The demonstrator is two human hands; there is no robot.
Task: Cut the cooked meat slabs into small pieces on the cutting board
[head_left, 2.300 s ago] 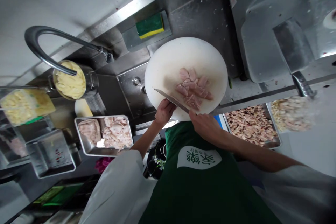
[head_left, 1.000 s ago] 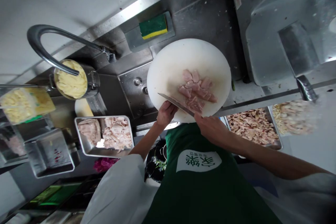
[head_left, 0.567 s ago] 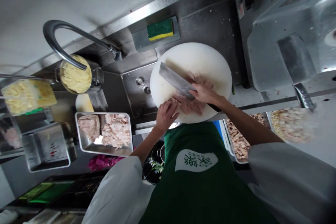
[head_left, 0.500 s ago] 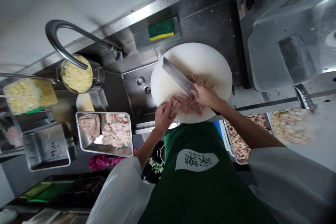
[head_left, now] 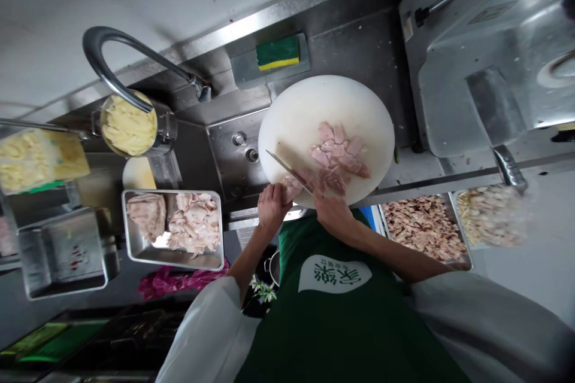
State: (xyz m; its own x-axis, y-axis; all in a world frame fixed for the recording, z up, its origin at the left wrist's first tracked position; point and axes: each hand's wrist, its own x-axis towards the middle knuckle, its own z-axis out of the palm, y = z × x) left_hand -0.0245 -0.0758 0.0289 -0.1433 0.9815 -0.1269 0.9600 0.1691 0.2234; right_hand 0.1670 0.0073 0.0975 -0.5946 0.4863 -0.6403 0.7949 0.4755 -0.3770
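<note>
A round white cutting board [head_left: 296, 108] lies across the sink edge. Cut pieces of pale pink meat [head_left: 335, 146] are spread over its lower middle. My right hand [head_left: 333, 212] is wrapped round the handle of a cleaver [head_left: 287, 169], whose blade points up and left, edge-on, in the meat near the board's front. At the board's front left, my left hand [head_left: 272, 206] presses with bent fingers on an uncut piece of meat [head_left: 291, 187] beside the blade. The cleaver's handle is hidden in my right hand.
Left of the board stands a metal tray [head_left: 173, 260] of meat slices, with a pot [head_left: 167, 125] of pale yellow strips behind it under a faucet [head_left: 101, 72]. A sponge [head_left: 277, 52] lies behind the board. To the right are a slicing machine [head_left: 449, 102] and a tray of chopped meat [head_left: 422, 224].
My right hand and the cleaver have come down and left, toward the board's front. The blade now stands edge-on, and more meat pieces show behind it. My left hand has moved slightly left and down.
</note>
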